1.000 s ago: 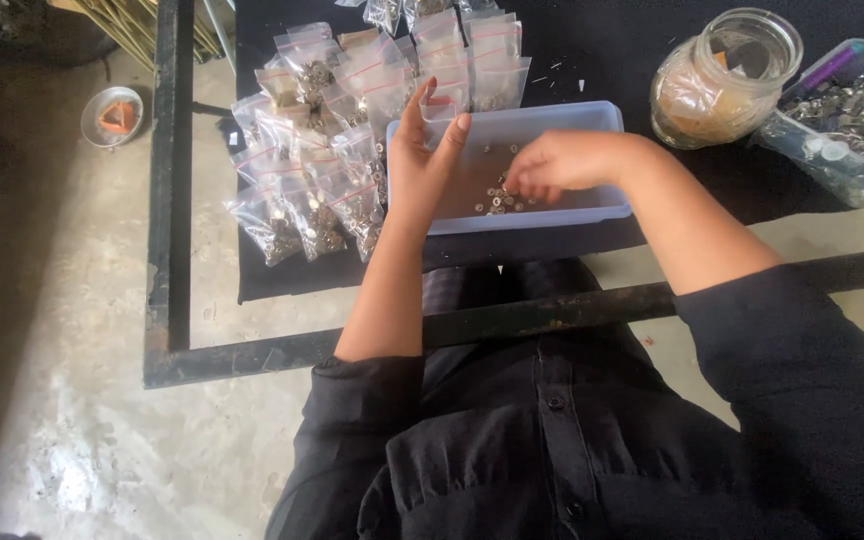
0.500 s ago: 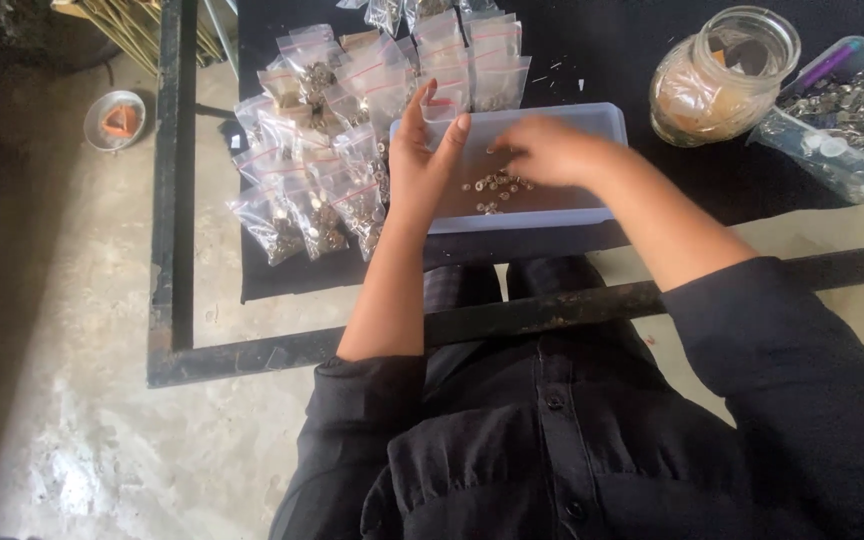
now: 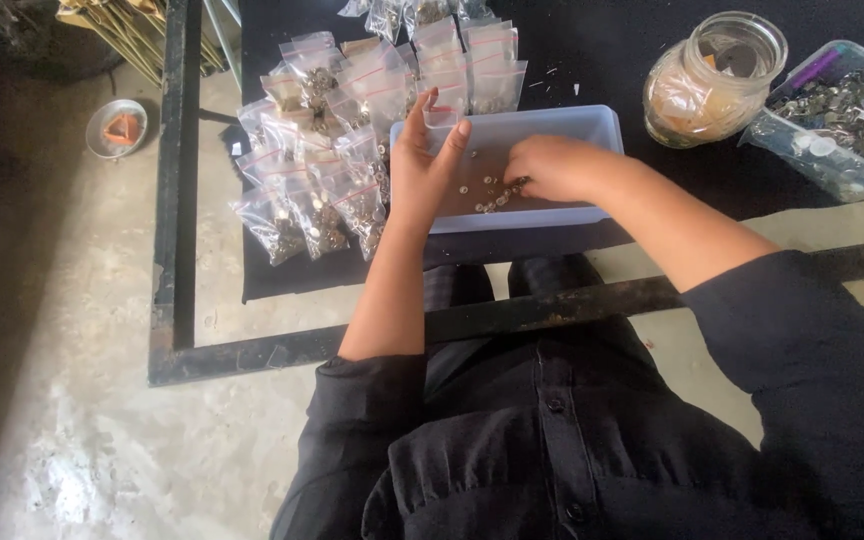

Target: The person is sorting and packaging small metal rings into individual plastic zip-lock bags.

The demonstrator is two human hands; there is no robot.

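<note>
Right hand (image 3: 549,167) slid left, curled fingers pinching at the small metal bits (image 3: 492,195) right under it in the tray (image 3: 592,125), left hand (image 3: 424,165) spread open beside.

Clear tray (image 3: 592,125) open on top; both hands sit inside it, left hand (image 3: 425,165) at its left end, right hand (image 3: 550,167) mid-tray over small metal pieces (image 3: 492,192). Left of tray: packed heap of small clear bags (image 3: 322,160), touching the tray's left end. Right: glass jar (image 3: 714,80) near, then plastic tub (image 3: 837,120). Bare black table (image 3: 602,50) between tray and jar.
</note>
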